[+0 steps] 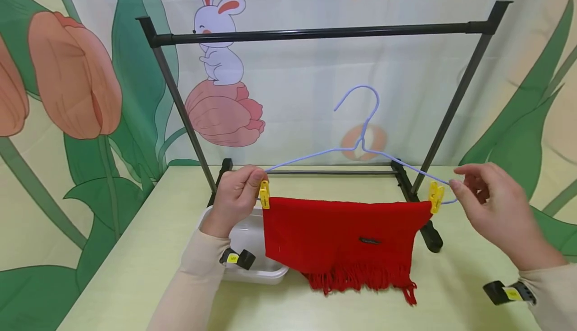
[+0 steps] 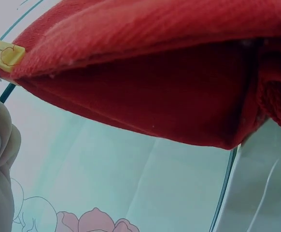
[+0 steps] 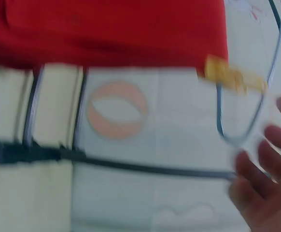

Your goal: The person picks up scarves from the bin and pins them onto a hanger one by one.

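A lavender wire hanger point(image 1: 306, 155) is held up in front of the rack, its hook upward. My left hand point(image 1: 238, 193) grips its left end, thumb over the wire, next to a yellow clothespin point(image 1: 264, 194). Over the lower bar hangs a folded red scarf point(image 1: 333, 231) with a fringe and small dark label. A second yellow clothespin point(image 1: 436, 197) clips its right top corner. My right hand point(image 1: 498, 206) is at the hanger's right end, fingers loosely bent; in the right wrist view its spread fingers point(image 3: 271, 166) are beside the wire loop.
A black garment rack point(image 1: 315, 34) stands on the pale table point(image 1: 135, 251), behind the scarf. Under the left hand and partly behind the scarf sits a white plastic basin point(image 1: 257, 275). A printed curtain point(image 1: 288, 80) with a rabbit and tulips hangs at the back.
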`<control>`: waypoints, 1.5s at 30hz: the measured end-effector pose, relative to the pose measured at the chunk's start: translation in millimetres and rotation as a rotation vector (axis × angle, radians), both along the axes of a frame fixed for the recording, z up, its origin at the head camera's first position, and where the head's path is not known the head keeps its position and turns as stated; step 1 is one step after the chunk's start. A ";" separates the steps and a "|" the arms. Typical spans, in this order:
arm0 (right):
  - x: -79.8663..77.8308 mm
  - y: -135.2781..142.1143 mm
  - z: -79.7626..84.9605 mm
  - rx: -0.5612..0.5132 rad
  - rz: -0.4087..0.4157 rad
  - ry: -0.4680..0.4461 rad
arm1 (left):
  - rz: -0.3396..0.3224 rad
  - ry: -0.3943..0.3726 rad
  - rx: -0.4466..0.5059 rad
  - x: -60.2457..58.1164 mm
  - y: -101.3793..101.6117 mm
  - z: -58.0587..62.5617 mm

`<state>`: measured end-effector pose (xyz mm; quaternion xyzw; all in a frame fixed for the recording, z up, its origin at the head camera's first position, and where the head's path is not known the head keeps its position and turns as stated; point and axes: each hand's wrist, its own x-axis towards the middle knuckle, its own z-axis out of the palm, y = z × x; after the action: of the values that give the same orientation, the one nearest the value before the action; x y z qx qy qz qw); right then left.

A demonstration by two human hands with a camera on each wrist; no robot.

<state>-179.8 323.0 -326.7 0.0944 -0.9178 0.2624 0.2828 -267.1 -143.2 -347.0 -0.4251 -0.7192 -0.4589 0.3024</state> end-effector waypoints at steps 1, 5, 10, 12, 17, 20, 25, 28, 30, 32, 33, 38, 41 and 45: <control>-0.3 4.0 0.9 0.034 0.022 -0.040 | 0.000 0.004 -0.001 0.3 -0.2 0.5; -3.7 18.3 2.4 0.131 0.181 -0.228 | -0.005 0.028 0.000 -0.3 -0.5 2.4; -3.6 31.9 -3.6 0.021 0.376 -0.367 | -0.005 0.029 -0.053 -7.0 0.4 4.6; 0.1 36.0 -6.3 -0.005 0.397 -0.394 | 0.001 -0.004 -0.098 -10.8 1.1 6.6; 10.9 38.2 -17.3 -0.043 0.422 -0.352 | 0.013 -0.159 -0.201 -19.5 1.0 13.4; 14.1 32.3 -25.5 -0.087 0.400 -0.269 | 0.028 -0.254 -0.249 -22.2 0.4 17.0; 17.4 18.8 -35.9 -0.158 0.303 -0.104 | 0.034 -0.373 -0.314 -22.9 -0.2 21.0; 20.4 12.3 -40.0 -0.205 0.284 -0.043 | 0.040 -0.427 -0.336 -21.8 -2.2 21.8; 23.5 8.9 -42.3 -0.250 0.291 -0.024 | 0.049 -0.459 -0.345 -21.6 -4.1 21.7; 26.3 6.7 -44.5 -0.295 0.295 -0.003 | 0.063 -0.472 -0.361 -22.3 -6.7 21.5; 27.8 5.6 -45.4 -0.316 0.291 0.011 | 0.067 -0.472 -0.370 -23.0 -8.5 21.7; 29.6 1.6 -44.9 -0.401 0.319 0.125 | 0.165 -0.475 -0.391 -30.4 -23.0 24.0; 29.3 0.3 -41.3 -0.411 0.299 0.173 | 0.303 -0.500 -0.349 -37.4 -37.5 23.6; 28.7 2.1 -37.2 -0.430 0.251 0.214 | 0.553 -0.482 -0.237 -49.1 -62.0 18.0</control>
<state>-151.1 325.2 -363.9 0.1722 -0.7870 0.4728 0.3570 -316.1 -205.2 -329.0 -0.1268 -0.9052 -0.3605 0.1858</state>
